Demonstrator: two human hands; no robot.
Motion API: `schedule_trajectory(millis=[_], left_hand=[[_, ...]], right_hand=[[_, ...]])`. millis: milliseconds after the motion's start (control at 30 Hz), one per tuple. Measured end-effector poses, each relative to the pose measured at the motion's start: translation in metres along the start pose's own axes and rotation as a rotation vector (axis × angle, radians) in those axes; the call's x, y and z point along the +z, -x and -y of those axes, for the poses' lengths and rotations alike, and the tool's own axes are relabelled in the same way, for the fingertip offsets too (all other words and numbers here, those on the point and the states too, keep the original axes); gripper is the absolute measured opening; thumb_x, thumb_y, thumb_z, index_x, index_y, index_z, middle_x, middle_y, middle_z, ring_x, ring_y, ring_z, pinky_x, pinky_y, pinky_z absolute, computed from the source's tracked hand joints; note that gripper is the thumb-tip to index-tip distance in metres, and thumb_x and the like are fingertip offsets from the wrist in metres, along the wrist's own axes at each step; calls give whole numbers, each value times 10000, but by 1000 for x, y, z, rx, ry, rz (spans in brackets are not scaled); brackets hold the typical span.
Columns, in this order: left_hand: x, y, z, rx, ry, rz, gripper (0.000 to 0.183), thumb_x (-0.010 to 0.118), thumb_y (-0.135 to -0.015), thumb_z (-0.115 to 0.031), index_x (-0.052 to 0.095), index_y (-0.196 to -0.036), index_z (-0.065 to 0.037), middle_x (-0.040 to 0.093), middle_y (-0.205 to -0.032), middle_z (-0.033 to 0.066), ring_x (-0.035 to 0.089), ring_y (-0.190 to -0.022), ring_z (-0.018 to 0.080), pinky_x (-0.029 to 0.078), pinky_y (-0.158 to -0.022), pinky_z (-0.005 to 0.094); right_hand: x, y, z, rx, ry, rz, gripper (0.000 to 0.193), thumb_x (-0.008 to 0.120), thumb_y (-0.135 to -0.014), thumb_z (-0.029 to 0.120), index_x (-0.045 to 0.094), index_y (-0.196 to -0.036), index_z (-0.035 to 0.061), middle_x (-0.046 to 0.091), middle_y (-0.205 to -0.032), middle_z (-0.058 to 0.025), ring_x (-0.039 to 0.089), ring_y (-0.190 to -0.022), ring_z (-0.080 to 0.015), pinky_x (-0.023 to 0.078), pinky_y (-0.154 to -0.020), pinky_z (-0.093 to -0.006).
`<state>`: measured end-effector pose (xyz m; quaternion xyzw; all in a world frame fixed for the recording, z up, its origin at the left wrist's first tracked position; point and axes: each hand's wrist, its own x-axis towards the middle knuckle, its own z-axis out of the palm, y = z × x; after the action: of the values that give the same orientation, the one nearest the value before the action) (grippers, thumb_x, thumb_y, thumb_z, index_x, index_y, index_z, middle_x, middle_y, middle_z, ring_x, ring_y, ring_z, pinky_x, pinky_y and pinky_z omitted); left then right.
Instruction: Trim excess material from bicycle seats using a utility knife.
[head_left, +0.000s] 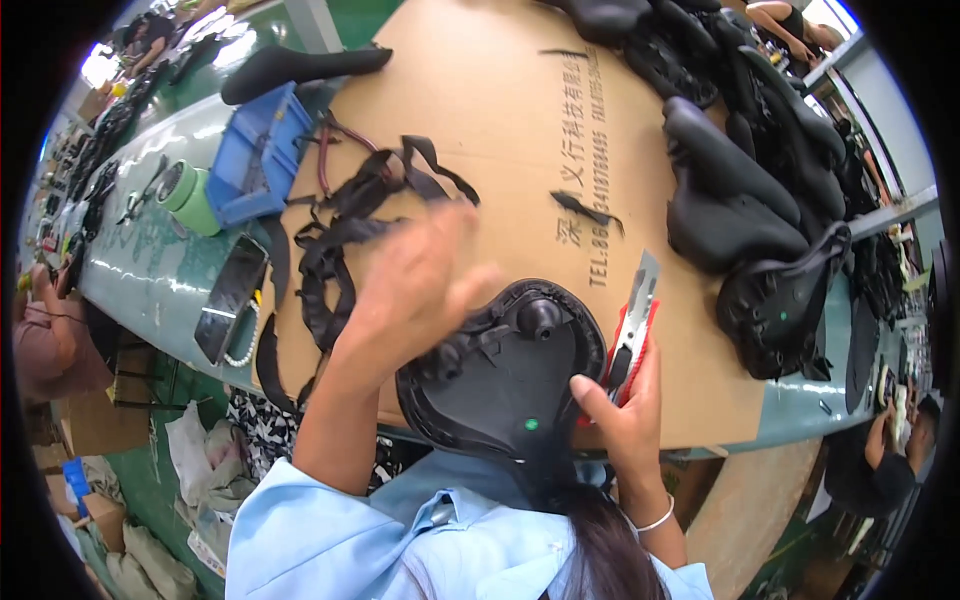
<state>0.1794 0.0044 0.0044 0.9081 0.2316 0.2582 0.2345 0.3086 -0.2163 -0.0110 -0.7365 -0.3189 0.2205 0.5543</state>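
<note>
A black bicycle saddle [490, 385] lies underside up at the table's front edge, close to my body, with a small green dot on its inner shell. My right hand [628, 405] is closed around a red utility knife [632, 340], its blade out and pointing away from me. The thumb of that hand rests at the saddle's right rim. Above the saddle's left side is my left hand [420, 280], smeared by motion, its thumb apart from the fingers and nothing seen in it. Black trimmed strips [325, 260] lie in a tangle left of it.
Brown cardboard [500, 100] covers the table. More black saddles [735, 200] are piled at the right. On the left are a blue bin [225, 170], a green cup [185, 190], a phone [232, 300] and a loose saddle cover [300, 72]. Other people work around.
</note>
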Motion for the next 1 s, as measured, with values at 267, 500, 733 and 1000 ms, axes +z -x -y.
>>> schedule_trajectory(millis=[267,500,733,1000], left_hand=[[-15,-120,58,-786,1122,189,466,768,-788,-331,649,-1079,14,680,-1038,113,671,-874,181,559,-776,311],[36,-245,119,-422,794,-386,334,702,-843,-153,558,-1131,-64,642,-930,75,615,-786,188,509,-690,302],[147,-260,-25,678,-36,-119,647,773,-684,-152,528,-1279,-224,516,-1341,110,419,-1313,294,357,-1055,437],[72,-264,-33,475,402,38,494,757,-743,-213,542,-1176,-113,628,-1120,146,624,-1042,279,469,-888,398]], right_hand=[[-49,-52,49,-236,-231,-498,480,546,-936,101,344,-1356,-12,557,-816,-65,586,-637,-129,514,-614,-263],[-50,-17,-2,39,-181,-413,465,515,-952,88,323,-1367,6,533,-842,-59,581,-622,-124,527,-584,-284],[-38,1,-28,148,-369,-263,396,544,-939,58,363,-1287,4,550,-814,-67,600,-617,-141,538,-589,-292],[-40,10,-34,158,-410,-298,407,539,-935,43,351,-1291,-10,556,-853,-84,600,-628,-142,538,-598,-289]])
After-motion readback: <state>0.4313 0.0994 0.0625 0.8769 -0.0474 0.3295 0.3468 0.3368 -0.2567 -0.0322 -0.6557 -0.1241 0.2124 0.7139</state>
